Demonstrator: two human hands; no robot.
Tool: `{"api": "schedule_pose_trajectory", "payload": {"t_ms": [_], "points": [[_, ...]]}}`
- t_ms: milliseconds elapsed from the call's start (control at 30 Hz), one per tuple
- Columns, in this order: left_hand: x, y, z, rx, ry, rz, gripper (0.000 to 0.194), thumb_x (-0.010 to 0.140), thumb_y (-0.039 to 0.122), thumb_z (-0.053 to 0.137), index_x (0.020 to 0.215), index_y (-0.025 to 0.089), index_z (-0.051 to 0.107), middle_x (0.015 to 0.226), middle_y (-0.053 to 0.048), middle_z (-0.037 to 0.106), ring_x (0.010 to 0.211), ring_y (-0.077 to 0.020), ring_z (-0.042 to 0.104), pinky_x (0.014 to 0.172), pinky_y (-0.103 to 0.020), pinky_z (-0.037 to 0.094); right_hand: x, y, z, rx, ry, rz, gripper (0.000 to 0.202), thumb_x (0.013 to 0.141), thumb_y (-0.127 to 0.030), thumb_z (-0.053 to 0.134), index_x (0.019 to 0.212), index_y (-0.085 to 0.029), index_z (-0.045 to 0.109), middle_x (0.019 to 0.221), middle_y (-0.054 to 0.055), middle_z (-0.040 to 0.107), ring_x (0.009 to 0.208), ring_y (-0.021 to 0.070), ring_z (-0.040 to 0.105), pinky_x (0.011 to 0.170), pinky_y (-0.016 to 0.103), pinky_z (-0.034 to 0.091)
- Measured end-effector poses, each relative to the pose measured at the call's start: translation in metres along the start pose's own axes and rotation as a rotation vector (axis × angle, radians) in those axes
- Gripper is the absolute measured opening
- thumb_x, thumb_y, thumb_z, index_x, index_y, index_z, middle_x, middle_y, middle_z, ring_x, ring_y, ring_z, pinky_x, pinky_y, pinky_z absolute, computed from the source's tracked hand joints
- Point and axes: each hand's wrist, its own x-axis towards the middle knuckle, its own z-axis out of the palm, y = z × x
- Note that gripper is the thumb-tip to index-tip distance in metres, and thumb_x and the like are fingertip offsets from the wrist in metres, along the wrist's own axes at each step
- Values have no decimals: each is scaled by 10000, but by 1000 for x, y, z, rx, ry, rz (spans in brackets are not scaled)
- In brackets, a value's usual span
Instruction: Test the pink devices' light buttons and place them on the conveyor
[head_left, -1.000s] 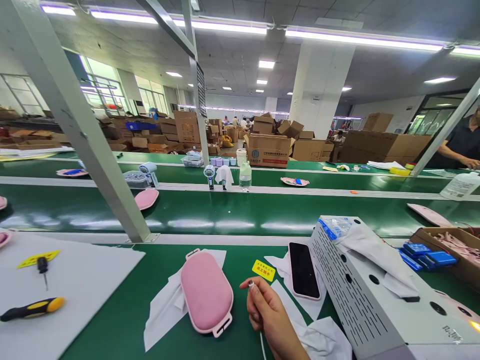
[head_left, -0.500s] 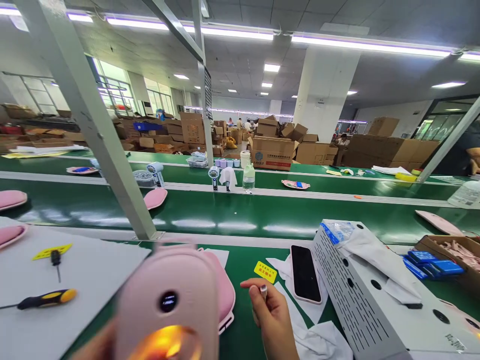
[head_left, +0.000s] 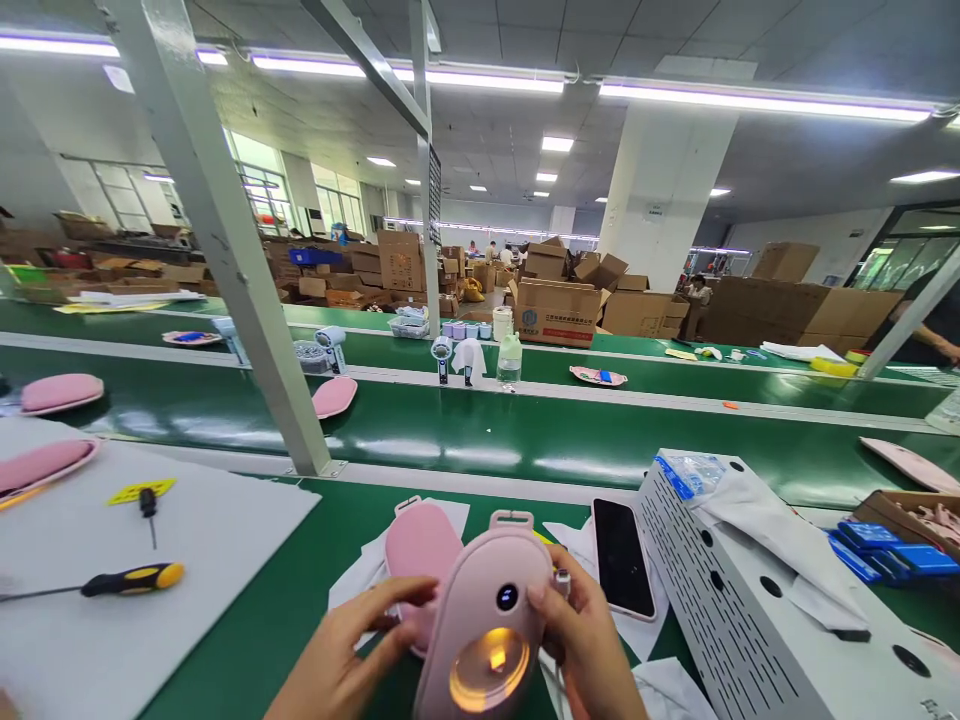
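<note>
Both hands on the pink oval plastic warmer (head_left: 480,620), bottom centre of frame

Left hand (head_left: 352,660) and right hand (head_left: 592,650) each have a closed grip around its sides (amber light glowing); the right also pinches a small silver plug (head_left: 561,580), which could easily slip onto the green bench (head_left: 247,620).

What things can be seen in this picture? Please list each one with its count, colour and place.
hand-warmer device: 1, pink with a glowing orange disc, held up in both hands
soft pad: 1, pink, on white paper behind the device
plug: 1, silver, at the right fingertips
phone: 1, black screen, right of the device
perforated box: 1, grey-white, far right
screwdrivers: 2, yellow-black, on the white mat at left
blue packs: several, right edge
pink pads: 4, on the belt and at the left edge
cardboard boxes: many, brown, background
left hand: steadies the device's left side
right hand: holds the device's right side
</note>
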Motion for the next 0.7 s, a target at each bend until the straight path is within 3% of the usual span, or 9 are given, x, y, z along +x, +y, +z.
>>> {"api": "schedule_pose_trajectory", "payload": {"t_ms": [67, 100, 167, 233, 333, 400, 500, 600, 700], "points": [[5, -20, 0, 230, -1, 19, 355, 814, 543, 589, 1035, 300, 725, 1115, -23, 712, 1009, -273, 657, 951, -387, 520, 3, -13, -6, 45, 66, 17, 434, 553, -390, 878, 897, -189, 703, 779, 30, 697, 688, 164, 609, 544, 194, 437], [6, -31, 3, 344, -35, 66, 320, 770, 450, 685, 1066, 330, 709, 1211, -12, 675, 1125, -294, 613, 1005, -434, 489, 6, -20, -9, 64, 89, 10, 426, 556, -373, 879, 893, -189, 694, 748, 19, 695, 667, 155, 614, 542, 191, 447], [8, -52, 14, 531, -152, 223, 616, 620, 334, 836, 1193, 412, 624, 1411, 3, 528, 1309, -335, 468, 1071, -531, 415, 13, -34, -13, 89, 154, -30, 398, 546, -339, 878, 850, -190, 669, 683, -8, 674, 622, 142, 615, 541, 195, 473], [12, -68, 28, 678, -173, 399, 869, 543, 264, 873, 1313, 435, 509, 1493, -32, 409, 1353, -375, 396, 1058, -614, 379, 23, -46, -17, 98, 224, -76, 382, 523, -323, 875, 784, -200, 626, 630, -38, 639, 557, 124, 596, 488, 183, 464], [25, -79, 39, 753, -67, 649, 722, 675, 81, 657, 1329, 354, 519, 1406, -71, 519, 1253, -371, 520, 977, -614, 454, 43, -58, -19, 80, 271, -137, 360, 535, -325, 853, 742, -204, 584, 562, -76, 570, 466, 91, 532, 392, 155, 394], [36, -73, 34, 720, 17, 741, 637, 741, 5, 499, 1289, 326, 562, 1308, -34, 617, 1180, -305, 599, 968, -520, 507, 57, -63, -20, 61, 276, -159, 327, 570, -324, 829, 733, -202, 573, 521, -99, 514, 412, 71, 473, 346, 147, 333], [46, -48, 9, 623, 170, 752, 380, 930, 151, 414, 1253, 246, 588, 1201, -44, 691, 1103, -228, 655, 988, -377, 519, 81, -68, -19, 25, 292, -172, 228, 687, -293, 756, 720, -193, 553, 484, -124, 436, 363, 44, 393, 323, 134, 283], [44, -16, -23, 515, 345, 625, 369, 975, 299, 404, 1297, 163, 522, 1159, -89, 703, 1013, -185, 691, 887, -236, 555, 109, -71, -17, -38, 308, -150, 162, 846, -240, 645, 732, -169, 555, 503, -120, 420, 351, 36, 359, 323, 137, 277], [32, 6, -46, 204, 491, 350, 430, 950, 427, 438, 1268, 159, 548, 1064, -68, 734, 891, -168, 715, 713, -156, 572, 142, -71, -17, -127, 335, -118, 175, 914, -224, 609, 763, -145, 569, 566, -101, 465, 367, 34, 366, 331, 149, 296]]}}
